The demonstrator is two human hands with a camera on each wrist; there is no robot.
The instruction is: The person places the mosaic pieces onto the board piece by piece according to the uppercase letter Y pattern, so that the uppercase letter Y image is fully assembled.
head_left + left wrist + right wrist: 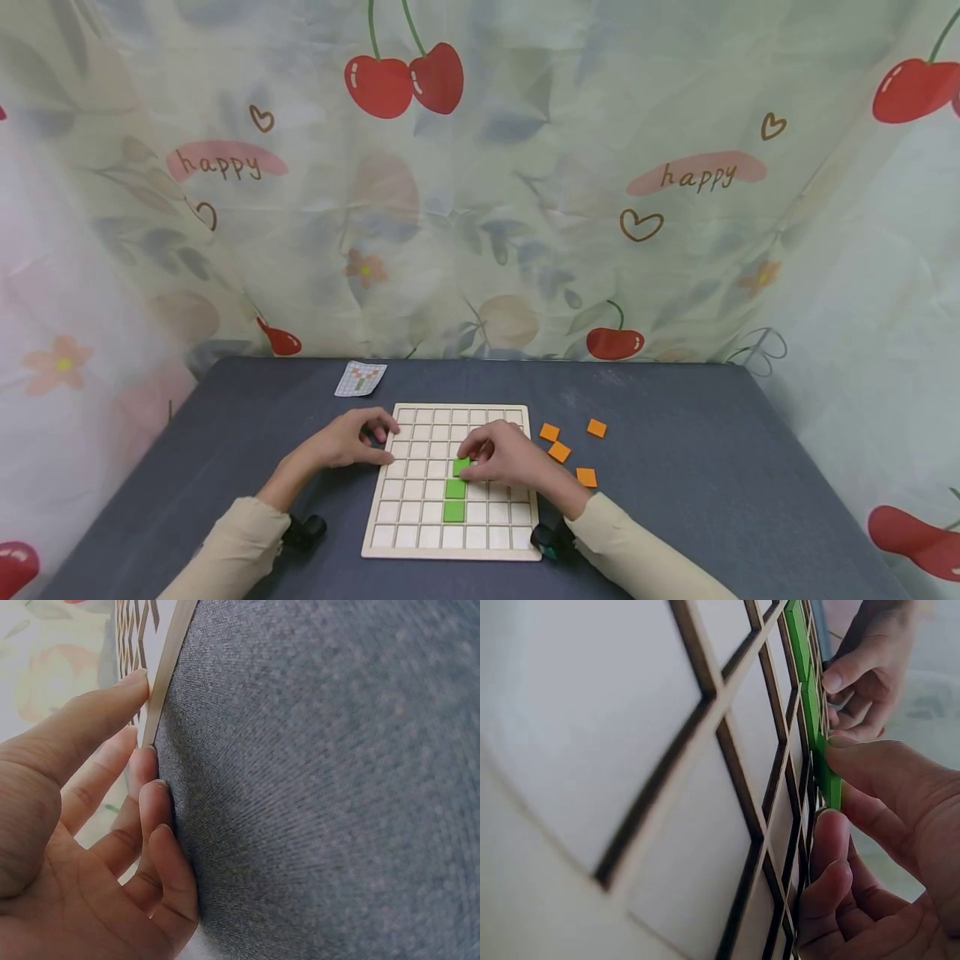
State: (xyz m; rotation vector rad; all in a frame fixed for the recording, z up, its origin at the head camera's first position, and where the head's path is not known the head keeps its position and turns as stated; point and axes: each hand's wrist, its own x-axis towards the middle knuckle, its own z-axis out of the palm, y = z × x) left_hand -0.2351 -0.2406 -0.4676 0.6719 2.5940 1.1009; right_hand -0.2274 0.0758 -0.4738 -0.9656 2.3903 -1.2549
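Note:
A pale wooden grid board (pixel 408 536) with white squares lies on the dark cloth. My right hand (pixel 506 454) is over its middle, pinching a green square tile (pixel 830 780) between thumb and fingertips. In the right wrist view that tile is tilted against the grid. Two more green tiles, one (pixel 455 489) above the other (pixel 453 511), sit in squares of one column just below it. At the board's left edge, my left hand (pixel 348 440) touches the rim (pixel 163 682) with thumb and fingertips, its fingers loosely bent.
Several orange square tiles (pixel 587 477) lie loose on the cloth to the right of the board. Behind the board, toward the left, is a small printed card (pixel 361 379) with a coloured grid pattern. A patterned curtain (pixel 480 208) hangs along the table's far edge.

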